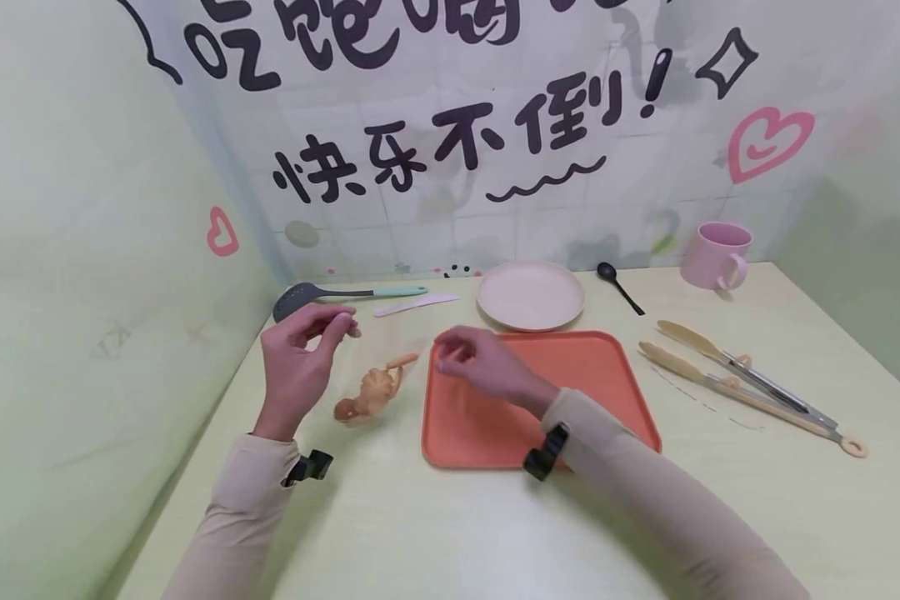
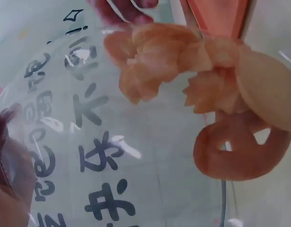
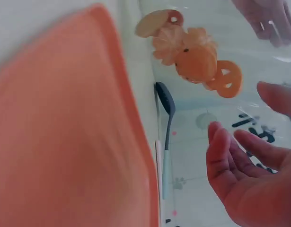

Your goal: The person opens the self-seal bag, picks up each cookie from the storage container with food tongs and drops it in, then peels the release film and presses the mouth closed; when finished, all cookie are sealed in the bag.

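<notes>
My left hand (image 1: 296, 371), raised over the left part of the table, pinches a clear plastic bag (image 2: 150, 123) between thumb and fingers. Inside hang several tan and orange food-shaped pieces (image 1: 376, 387). In the left wrist view, one is a pretzel shape (image 2: 242, 168) and others have scalloped edges. A rounded orange piece (image 3: 197, 64) with dark spots shows in the right wrist view. To the right of the bag, above the tray's left part, is my right hand (image 1: 487, 362), blurred in the head view. Its thumb and bent fingers stand apart with nothing between them.
An orange-red tray (image 1: 607, 408) lies mid-table, a pale plate (image 1: 531, 296) behind it. A slotted turner (image 1: 300, 296) and pink knife (image 1: 416, 305) lie back left. Rightward are a black spoon (image 1: 621, 287), pink mug (image 1: 712, 257) and tongs (image 1: 742, 387). Walls border the table.
</notes>
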`<state>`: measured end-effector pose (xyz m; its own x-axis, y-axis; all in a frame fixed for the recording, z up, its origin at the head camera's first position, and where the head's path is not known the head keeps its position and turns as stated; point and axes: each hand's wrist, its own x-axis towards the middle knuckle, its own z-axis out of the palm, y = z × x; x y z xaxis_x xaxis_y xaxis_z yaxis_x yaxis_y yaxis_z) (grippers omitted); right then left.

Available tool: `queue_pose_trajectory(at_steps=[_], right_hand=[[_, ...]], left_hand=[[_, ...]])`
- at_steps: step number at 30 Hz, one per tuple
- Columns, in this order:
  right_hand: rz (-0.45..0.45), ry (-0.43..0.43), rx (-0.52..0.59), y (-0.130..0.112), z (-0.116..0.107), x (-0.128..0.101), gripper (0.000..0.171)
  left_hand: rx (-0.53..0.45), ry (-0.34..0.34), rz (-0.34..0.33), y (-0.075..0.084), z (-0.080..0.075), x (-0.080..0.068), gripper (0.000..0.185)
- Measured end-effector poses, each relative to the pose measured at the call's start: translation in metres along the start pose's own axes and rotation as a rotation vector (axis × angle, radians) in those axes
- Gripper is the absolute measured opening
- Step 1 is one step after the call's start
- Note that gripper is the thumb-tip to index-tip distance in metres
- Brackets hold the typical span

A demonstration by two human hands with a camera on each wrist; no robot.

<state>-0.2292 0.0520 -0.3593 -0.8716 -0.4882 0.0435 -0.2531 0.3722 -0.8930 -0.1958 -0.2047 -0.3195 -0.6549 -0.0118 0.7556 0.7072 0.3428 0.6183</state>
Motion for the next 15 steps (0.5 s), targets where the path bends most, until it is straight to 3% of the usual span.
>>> queue_pose_trajectory(at_steps=[4, 9, 12, 15], right_hand=[[-0.052, 0.111, 0.167, -0.001, 0.001, 0.014, 0.019], [-0.201, 0.29, 0.194, -0.003, -0.018, 0.002, 0.013], [-0.386, 0.374, 0.129, -0.01, -0.036, -0.011, 0.009], [-0.548, 0.417, -0.031, -0.019, -0.057, -0.016, 0.012]], left_hand=[[-0.061, -0.007, 0.006, 0.003, 0.014, 0.01, 0.012], [-0.127, 0.07, -0.048, -0.003, 0.03, 0.021, 0.019], [-0.231, 0.117, -0.12, -0.01, 0.042, 0.025, 0.024], [-0.353, 0.124, -0.244, -0.017, 0.058, 0.027, 0.028]])
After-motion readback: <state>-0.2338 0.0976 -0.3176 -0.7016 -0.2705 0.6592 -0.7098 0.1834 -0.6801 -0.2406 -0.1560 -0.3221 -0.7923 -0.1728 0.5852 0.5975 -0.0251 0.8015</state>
